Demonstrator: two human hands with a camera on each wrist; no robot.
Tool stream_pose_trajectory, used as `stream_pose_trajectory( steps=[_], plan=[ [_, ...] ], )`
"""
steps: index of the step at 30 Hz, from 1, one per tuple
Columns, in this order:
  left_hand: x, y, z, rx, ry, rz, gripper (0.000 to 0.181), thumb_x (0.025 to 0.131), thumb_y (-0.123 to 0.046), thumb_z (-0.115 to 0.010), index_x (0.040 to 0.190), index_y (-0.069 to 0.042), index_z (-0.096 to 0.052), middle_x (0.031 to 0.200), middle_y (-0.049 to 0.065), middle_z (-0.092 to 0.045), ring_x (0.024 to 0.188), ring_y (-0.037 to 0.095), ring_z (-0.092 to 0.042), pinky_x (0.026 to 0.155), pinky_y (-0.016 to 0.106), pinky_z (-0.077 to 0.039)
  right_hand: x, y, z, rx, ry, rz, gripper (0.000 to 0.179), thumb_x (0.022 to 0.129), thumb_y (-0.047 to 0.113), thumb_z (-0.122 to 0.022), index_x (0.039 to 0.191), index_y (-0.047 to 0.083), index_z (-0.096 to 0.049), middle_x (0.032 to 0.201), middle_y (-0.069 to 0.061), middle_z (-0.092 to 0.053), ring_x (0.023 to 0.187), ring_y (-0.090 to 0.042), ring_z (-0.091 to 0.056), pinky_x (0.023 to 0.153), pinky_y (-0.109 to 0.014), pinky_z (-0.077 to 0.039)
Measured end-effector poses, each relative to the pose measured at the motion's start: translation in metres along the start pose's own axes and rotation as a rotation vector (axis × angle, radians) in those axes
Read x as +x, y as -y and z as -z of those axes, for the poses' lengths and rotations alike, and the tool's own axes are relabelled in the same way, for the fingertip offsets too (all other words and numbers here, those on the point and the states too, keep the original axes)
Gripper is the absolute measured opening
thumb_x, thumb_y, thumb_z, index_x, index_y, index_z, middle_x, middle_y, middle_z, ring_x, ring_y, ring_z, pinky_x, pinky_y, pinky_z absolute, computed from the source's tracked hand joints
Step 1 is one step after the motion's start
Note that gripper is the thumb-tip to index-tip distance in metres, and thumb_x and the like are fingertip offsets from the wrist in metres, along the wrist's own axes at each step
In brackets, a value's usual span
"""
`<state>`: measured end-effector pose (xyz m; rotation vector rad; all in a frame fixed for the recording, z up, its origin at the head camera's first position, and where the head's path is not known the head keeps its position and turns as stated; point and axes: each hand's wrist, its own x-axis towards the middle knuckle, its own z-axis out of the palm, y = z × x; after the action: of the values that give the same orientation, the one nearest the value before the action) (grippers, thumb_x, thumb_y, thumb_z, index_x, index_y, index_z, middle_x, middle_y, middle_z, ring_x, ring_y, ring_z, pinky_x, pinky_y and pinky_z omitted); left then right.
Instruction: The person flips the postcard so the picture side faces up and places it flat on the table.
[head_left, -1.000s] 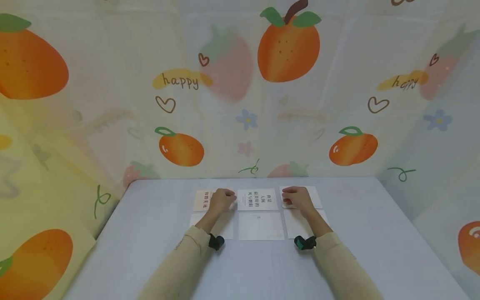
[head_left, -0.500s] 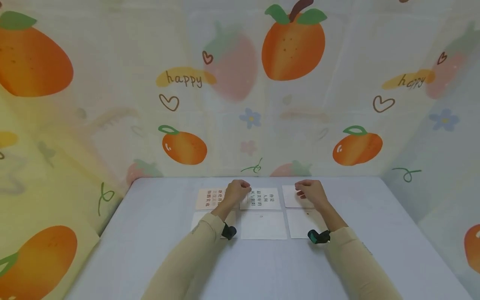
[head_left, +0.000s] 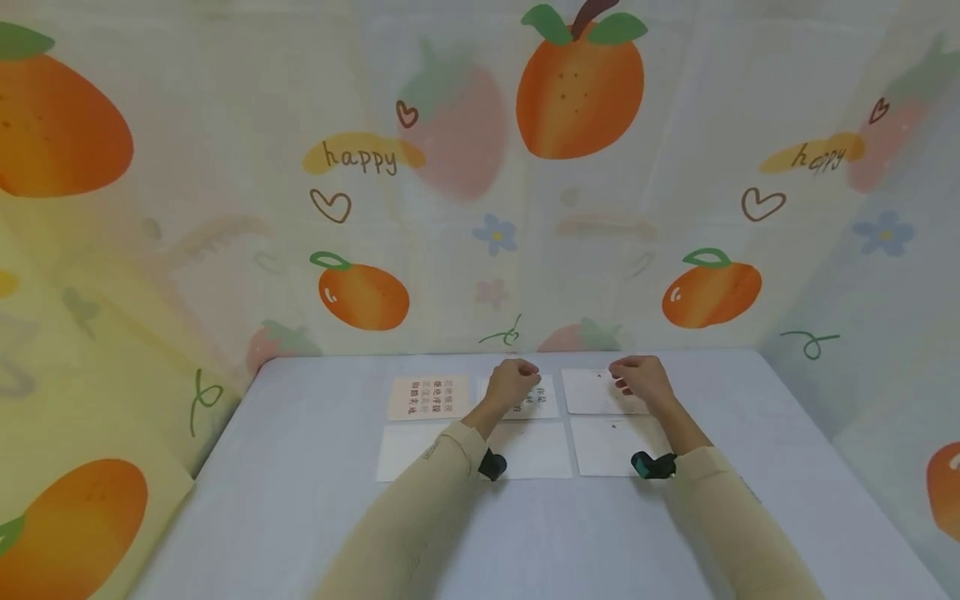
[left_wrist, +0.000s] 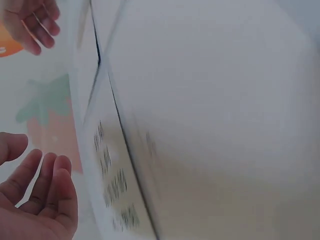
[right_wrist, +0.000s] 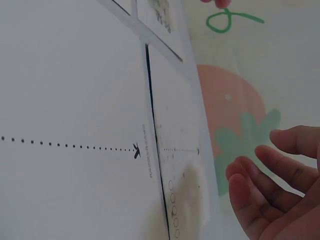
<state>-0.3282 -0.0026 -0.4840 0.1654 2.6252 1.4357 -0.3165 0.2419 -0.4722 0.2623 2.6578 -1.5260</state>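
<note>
Several paper cards lie flat on the table in two rows. My left hand (head_left: 512, 385) hovers over the back middle card (head_left: 549, 407), which bears large printed characters and is partly covered. In the left wrist view, the loosely curled fingers (left_wrist: 47, 182) of that hand hold nothing. Over the back right card (head_left: 585, 393) is my right hand (head_left: 647, 382). The right wrist view shows its thumb and bent fingers (right_wrist: 280, 170) apart, nothing between them. A dotted line and small circles mark the right-hand cards there.
At the back left lies a cream card (head_left: 427, 398) with brown characters. Pale cards make up the front row: left (head_left: 405, 454), middle (head_left: 543, 454) and right (head_left: 609, 454). A white cloth covers the table (head_left: 247, 500). Fruit-print curtain (head_left: 450, 250) stands along the back and sides.
My left hand has moved right, from the back left card to the back middle one, uncovering the cream card's text. My right hand has also shifted right over the back right card.
</note>
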Motion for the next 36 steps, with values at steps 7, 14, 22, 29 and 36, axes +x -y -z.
stream_pose_trajectory(
  steps=[7, 14, 22, 29, 36],
  plan=[
    [-0.005, -0.014, -0.03, -0.097, -0.012, 0.045, 0.021, 0.093, -0.018, -0.063, 0.107, -0.005, -0.071, 0.104, 0.01, -0.071, 0.086, 0.016, -0.065, 0.074, 0.025, -0.053, 0.002, -0.009, 0.006, -0.076, -0.043, -0.039, 0.034, 0.096, 0.017, -0.055, 0.116, -0.01, -0.063, 0.108, -0.028, -0.066, 0.083, -0.023, -0.064, 0.069, -0.027, -0.057],
    [-0.008, -0.023, -0.047, 0.002, 0.018, 0.077, 0.025, 0.09, -0.019, -0.065, 0.108, -0.002, -0.07, 0.108, 0.012, -0.071, 0.093, 0.021, -0.065, 0.077, 0.026, -0.053, 0.003, -0.014, 0.013, -0.199, -0.083, -0.09, 0.036, 0.095, 0.018, -0.056, 0.116, -0.01, -0.062, 0.109, -0.027, -0.065, 0.082, -0.025, -0.061, 0.066, -0.027, -0.053],
    [-0.009, -0.02, -0.057, 0.044, 0.009, 0.107, 0.03, 0.088, -0.017, -0.066, 0.111, 0.002, -0.068, 0.112, 0.015, -0.07, 0.106, 0.028, -0.065, 0.088, 0.032, -0.053, 0.001, -0.021, 0.013, -0.261, -0.065, -0.146, 0.039, 0.093, 0.017, -0.057, 0.119, -0.012, -0.057, 0.122, -0.033, -0.058, 0.097, -0.037, -0.057, 0.083, -0.044, -0.051],
    [-0.006, -0.022, -0.061, 0.066, 0.021, 0.116, 0.035, 0.089, -0.019, -0.066, 0.116, 0.002, -0.066, 0.119, 0.015, -0.067, 0.114, 0.028, -0.061, 0.096, 0.035, -0.05, 0.004, -0.024, 0.009, -0.295, -0.083, -0.149, 0.038, 0.092, 0.016, -0.058, 0.116, -0.013, -0.059, 0.118, -0.032, -0.06, 0.099, -0.038, -0.056, 0.086, -0.047, -0.05],
    [-0.006, -0.027, -0.06, 0.029, 0.044, 0.163, 0.037, 0.089, -0.021, -0.066, 0.118, 0.002, -0.064, 0.124, 0.017, -0.065, 0.115, 0.03, -0.061, 0.096, 0.036, -0.051, 0.009, -0.025, 0.01, -0.29, -0.088, -0.154, 0.034, 0.089, 0.014, -0.06, 0.11, -0.013, -0.063, 0.096, -0.025, -0.066, 0.08, -0.029, -0.057, 0.069, -0.035, -0.049]
  ],
)
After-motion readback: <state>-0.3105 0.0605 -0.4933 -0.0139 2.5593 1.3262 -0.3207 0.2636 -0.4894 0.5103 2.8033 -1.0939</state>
